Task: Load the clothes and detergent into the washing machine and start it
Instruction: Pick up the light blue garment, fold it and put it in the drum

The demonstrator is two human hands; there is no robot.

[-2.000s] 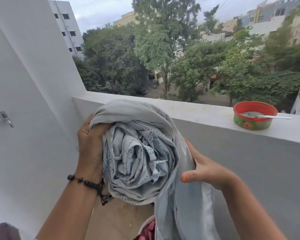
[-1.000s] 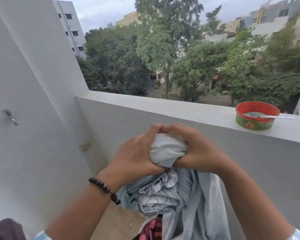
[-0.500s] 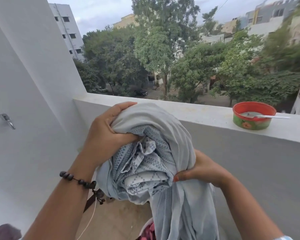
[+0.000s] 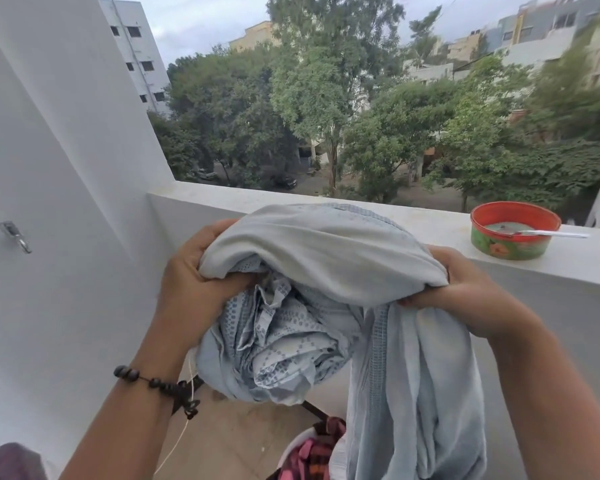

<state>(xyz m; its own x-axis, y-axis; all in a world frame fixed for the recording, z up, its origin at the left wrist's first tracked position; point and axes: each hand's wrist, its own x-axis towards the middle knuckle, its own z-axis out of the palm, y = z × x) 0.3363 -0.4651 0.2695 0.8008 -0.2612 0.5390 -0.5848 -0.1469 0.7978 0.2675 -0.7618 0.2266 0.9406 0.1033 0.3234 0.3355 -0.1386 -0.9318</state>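
A pale blue-grey cloth (image 4: pixel 326 271) with a small printed pattern is bunched up at chest height in front of the balcony wall. My left hand (image 4: pixel 194 282) grips its left side, fingers curled into the folds. My right hand (image 4: pixel 465 292) pinches its right edge, and a long tail of the cloth hangs down below that hand. At the bottom edge, a pink and dark checked garment (image 4: pixel 312 455) lies in a white container (image 4: pixel 291 452), partly hidden by the hanging cloth. No washing machine is in view.
A red and green bowl (image 4: pixel 513 233) with a metal spoon (image 4: pixel 551 233) stands on the white parapet ledge (image 4: pixel 378 220) at the right. A white wall with a metal hook (image 4: pixel 14 235) closes the left side. Tan floor tiles (image 4: pixel 229 438) show below.
My hands have spread apart, stretching the top of the cloth wider. My right hand rose from the cloth's lower middle to its upper right edge.
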